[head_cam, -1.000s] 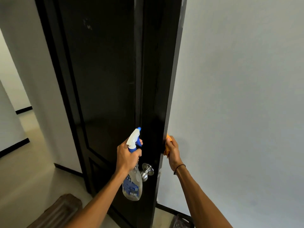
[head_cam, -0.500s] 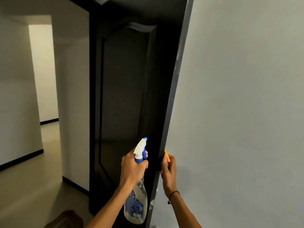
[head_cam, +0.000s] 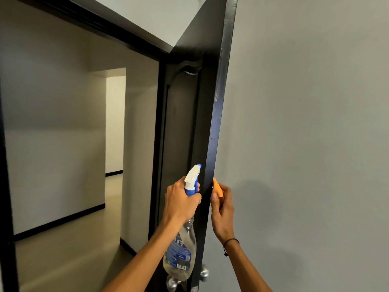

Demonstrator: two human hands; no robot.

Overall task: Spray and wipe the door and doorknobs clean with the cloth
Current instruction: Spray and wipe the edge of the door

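Currently: wiping door (head_cam: 185, 127) edge. Right hand (head_cam: 223, 204) pinches cloth (head_cam: 217, 189); left hand (head_cam: 182, 202) grips sprayer (head_cam: 181, 249). Next, likely: cloth travels along edge.

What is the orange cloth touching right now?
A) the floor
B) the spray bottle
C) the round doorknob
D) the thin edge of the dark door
D: the right hand holds the orange cloth against the thin edge of the dark door, well above the doorknob, while the left hand holds the spray bottle apart from it.
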